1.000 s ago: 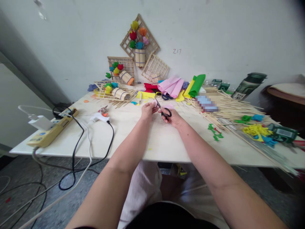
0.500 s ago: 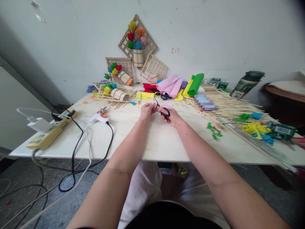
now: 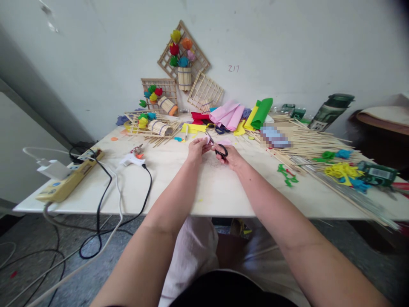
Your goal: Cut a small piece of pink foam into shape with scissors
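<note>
Over the middle of the white table, my left hand (image 3: 198,149) pinches a small pink piece (image 3: 207,139), which looks like paper or felt. My right hand (image 3: 230,157) is closed round the black handles of a pair of scissors (image 3: 221,150). The blades point up and left and lie at the pink piece's edge; whether they are parted is too small to tell. Just behind my hands lies a pink scrap (image 3: 224,142). Further back are folded pink sheets (image 3: 227,113) and a second, dark-handled pair of scissors (image 3: 220,129).
At the left lie a white glue gun (image 3: 132,159) and a yellow power strip (image 3: 68,181), with cables hanging over the edge. Thin wooden sticks (image 3: 306,140), yellow strips (image 3: 343,171) and a dark bottle (image 3: 332,111) are at the right. Stick lattices with flowers (image 3: 159,91) stand by the wall.
The view has shifted very slightly. My hands, the scissors and the pink piece hold nearly the same position.
</note>
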`<control>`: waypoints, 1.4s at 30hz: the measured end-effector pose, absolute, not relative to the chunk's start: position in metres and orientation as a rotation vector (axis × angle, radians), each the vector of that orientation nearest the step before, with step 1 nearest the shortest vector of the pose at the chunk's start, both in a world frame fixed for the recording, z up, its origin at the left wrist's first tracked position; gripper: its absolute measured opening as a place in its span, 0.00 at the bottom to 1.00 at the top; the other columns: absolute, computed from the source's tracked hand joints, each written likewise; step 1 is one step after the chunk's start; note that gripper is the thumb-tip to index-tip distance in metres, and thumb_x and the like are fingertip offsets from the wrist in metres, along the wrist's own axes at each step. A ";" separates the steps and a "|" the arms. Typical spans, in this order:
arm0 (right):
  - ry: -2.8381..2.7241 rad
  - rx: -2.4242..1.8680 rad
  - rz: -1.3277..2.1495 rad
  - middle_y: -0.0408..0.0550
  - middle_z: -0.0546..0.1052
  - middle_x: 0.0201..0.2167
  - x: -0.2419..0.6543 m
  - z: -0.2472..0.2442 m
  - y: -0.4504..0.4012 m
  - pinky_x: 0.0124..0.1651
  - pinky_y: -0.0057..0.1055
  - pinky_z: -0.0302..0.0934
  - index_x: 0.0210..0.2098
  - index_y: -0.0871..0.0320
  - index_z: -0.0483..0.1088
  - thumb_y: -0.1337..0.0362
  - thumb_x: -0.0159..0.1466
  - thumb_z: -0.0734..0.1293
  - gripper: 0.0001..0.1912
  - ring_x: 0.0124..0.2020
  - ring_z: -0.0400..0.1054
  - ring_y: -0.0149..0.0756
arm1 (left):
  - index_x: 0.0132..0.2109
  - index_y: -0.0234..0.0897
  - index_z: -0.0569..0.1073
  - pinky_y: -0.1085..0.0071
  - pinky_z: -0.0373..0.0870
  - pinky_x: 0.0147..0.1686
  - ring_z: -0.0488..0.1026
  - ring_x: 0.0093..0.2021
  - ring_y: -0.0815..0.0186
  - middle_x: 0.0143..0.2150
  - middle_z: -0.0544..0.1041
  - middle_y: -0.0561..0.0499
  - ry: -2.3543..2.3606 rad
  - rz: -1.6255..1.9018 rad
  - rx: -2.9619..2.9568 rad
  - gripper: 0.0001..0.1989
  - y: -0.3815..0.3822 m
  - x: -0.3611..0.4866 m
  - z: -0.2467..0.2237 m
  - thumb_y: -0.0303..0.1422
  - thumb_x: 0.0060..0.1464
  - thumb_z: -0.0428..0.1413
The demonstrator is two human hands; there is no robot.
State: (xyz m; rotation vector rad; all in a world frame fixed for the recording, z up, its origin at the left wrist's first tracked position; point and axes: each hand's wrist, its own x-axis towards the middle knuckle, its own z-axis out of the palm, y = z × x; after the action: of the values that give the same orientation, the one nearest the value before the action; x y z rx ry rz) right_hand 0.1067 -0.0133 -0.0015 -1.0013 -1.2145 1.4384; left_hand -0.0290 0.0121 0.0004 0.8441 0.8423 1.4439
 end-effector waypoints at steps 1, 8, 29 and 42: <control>-1.213 -0.997 1.442 0.39 0.65 0.14 0.107 -0.001 -0.014 0.12 0.21 0.43 0.30 0.63 0.71 0.46 0.48 0.74 0.25 0.12 0.53 0.21 | 0.28 0.35 0.67 0.70 0.73 0.38 0.75 0.27 0.70 0.25 0.75 0.52 0.840 1.449 0.841 0.14 0.012 -0.029 0.000 0.34 0.43 0.65; -1.221 -0.988 1.443 0.38 0.65 0.13 0.107 -0.004 -0.010 0.12 0.21 0.43 0.30 0.63 0.71 0.47 0.49 0.74 0.24 0.12 0.53 0.21 | 0.28 0.35 0.67 0.69 0.73 0.39 0.75 0.28 0.70 0.25 0.74 0.52 0.849 1.462 0.837 0.14 0.014 -0.029 -0.001 0.35 0.42 0.66; -1.163 -1.082 1.449 0.38 0.64 0.12 0.101 0.009 -0.021 0.11 0.20 0.43 0.28 0.64 0.70 0.56 0.54 0.73 0.16 0.10 0.51 0.19 | 0.29 0.34 0.67 0.71 0.72 0.35 0.73 0.26 0.71 0.25 0.74 0.52 0.858 1.485 0.744 0.11 0.014 -0.030 0.001 0.30 0.44 0.63; -1.174 -1.116 1.444 0.38 0.64 0.11 0.099 0.008 -0.022 0.11 0.19 0.42 0.29 0.65 0.70 0.62 0.59 0.69 0.10 0.10 0.50 0.19 | 0.30 0.33 0.69 0.72 0.71 0.35 0.73 0.26 0.70 0.24 0.74 0.51 0.865 1.478 0.717 0.08 0.017 -0.032 -0.002 0.29 0.47 0.61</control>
State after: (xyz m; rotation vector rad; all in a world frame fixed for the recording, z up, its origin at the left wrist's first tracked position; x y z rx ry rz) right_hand 0.0993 -0.0225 0.0084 -1.1163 -1.1737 1.4438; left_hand -0.0321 0.0172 -0.0017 0.7170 0.8655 1.4777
